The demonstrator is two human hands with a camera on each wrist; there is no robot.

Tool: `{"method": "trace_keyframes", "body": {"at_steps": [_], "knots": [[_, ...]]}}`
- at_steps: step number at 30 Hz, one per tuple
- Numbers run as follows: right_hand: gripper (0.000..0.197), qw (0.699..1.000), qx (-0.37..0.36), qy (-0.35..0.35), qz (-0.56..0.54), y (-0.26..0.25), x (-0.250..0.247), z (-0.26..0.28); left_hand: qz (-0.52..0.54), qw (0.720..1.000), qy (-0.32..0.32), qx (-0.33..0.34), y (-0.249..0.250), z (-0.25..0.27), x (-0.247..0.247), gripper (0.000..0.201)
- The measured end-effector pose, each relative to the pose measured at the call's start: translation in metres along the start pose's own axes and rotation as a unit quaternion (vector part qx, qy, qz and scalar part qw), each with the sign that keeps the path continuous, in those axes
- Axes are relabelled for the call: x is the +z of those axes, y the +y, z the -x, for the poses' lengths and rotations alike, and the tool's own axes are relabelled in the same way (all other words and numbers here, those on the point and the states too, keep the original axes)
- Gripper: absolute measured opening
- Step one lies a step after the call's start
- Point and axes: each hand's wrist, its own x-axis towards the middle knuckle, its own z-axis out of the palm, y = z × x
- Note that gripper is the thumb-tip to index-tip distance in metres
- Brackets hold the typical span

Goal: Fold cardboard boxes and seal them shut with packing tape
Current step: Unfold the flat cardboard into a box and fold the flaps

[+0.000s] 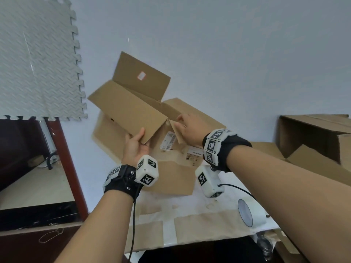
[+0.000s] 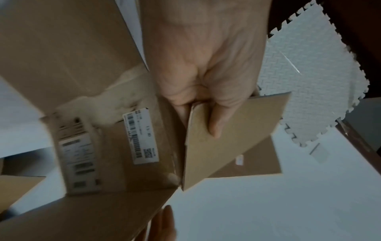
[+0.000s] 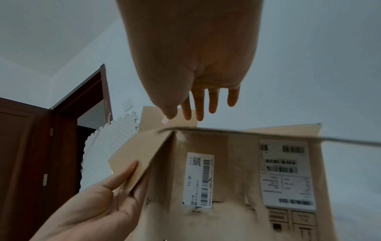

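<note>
I have the cardboard box (image 1: 152, 149) lifted and tilted in front of me, above the paper-covered table (image 1: 190, 213), its open top turned toward the wall. Its near face carries a white barcode label (image 3: 200, 179) and a larger shipping label (image 3: 288, 174). One long flap (image 1: 129, 114) hangs out toward my left, and the far flap (image 1: 140, 78) stands up behind it with a small pale sticker on it.

My left hand (image 1: 135, 147) sits just below the corner of the long flap, thumb on its upper face and fingers (image 2: 214, 120) curled round the edge, pinching the cardboard. My right hand (image 1: 188, 130) is at the box's top rim on the right, by a short side flap; from the right wrist view its fingers (image 3: 213, 101) reach out straight and relaxed above the edge, and I cannot tell for sure whether they press the flap.

A roll of packing tape (image 1: 248, 213) lies on the table below my right forearm, well apart from both hands. More cardboard boxes (image 1: 313, 137) sit at the far right. A grey foam mat (image 1: 38, 59) leans on the wall to the left, above a dark wooden cabinet (image 1: 28, 149).
</note>
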Motion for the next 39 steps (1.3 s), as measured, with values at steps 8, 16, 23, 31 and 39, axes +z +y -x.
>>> {"method": "trace_keyframes", "body": {"at_steps": [8,16,23,31,39], "knots": [[0.039,1.0,0.012,0.013,-0.024,-0.013,0.001,-0.015,-0.03,0.993,-0.039,-0.109,-0.026,0.005,0.015,0.058],[0.048,0.998,0.057,-0.022,0.007,-0.012,0.014,-0.018,-0.081,0.981,-0.046,-0.173,-0.033,0.008,0.0,0.061],[0.035,0.998,0.065,-0.015,-0.015,-0.001,0.015,-0.01,-0.603,0.754,-0.104,-0.24,-0.005,0.014,0.001,0.039],[0.032,0.999,0.024,-0.022,-0.016,0.007,0.019,0.004,-0.819,0.452,-0.183,0.302,0.027,-0.019,0.031,0.023],[0.038,0.998,-0.055,-0.019,0.009,0.033,0.002,0.022,-0.915,0.309,-0.251,0.065,0.037,-0.042,0.019,0.048]]}}
